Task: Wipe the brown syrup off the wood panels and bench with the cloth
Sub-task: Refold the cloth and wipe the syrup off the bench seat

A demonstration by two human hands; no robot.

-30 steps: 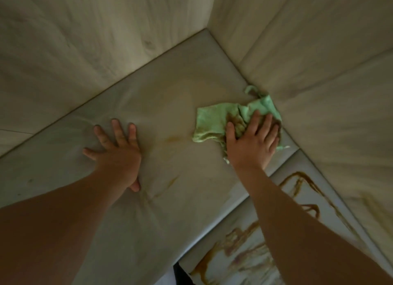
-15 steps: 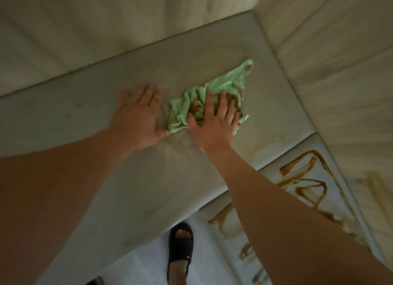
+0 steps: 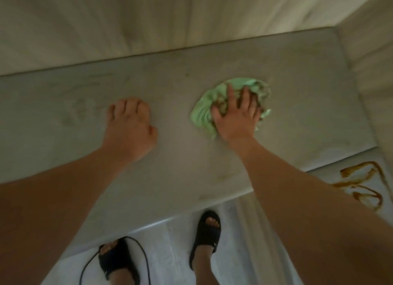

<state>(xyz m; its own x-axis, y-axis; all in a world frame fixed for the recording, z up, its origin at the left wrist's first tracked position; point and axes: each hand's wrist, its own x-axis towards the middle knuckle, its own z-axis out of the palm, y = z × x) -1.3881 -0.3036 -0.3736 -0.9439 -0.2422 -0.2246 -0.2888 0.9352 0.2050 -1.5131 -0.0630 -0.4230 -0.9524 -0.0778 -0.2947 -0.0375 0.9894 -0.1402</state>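
Observation:
A green cloth, bunched and stained brown, lies on the pale bench top. My right hand presses down on it with spread fingers. My left hand rests on the bare bench to the left of the cloth, fingers bent, holding nothing. Thick brown syrup loops lie on the adjoining lower bench section at the right, beside my right forearm. Faint dull smears show on the bench top around the hands. The wood wall panels rise behind the bench.
A side wall panel closes the corner on the right. Below the bench's front edge, my feet stand in black sandals on a pale floor. A black cable loops around the left sandal.
My right hand has slid the cloth to the right, away from my left hand, and the cloth is more bunched. The view has tilted down, showing both feet.

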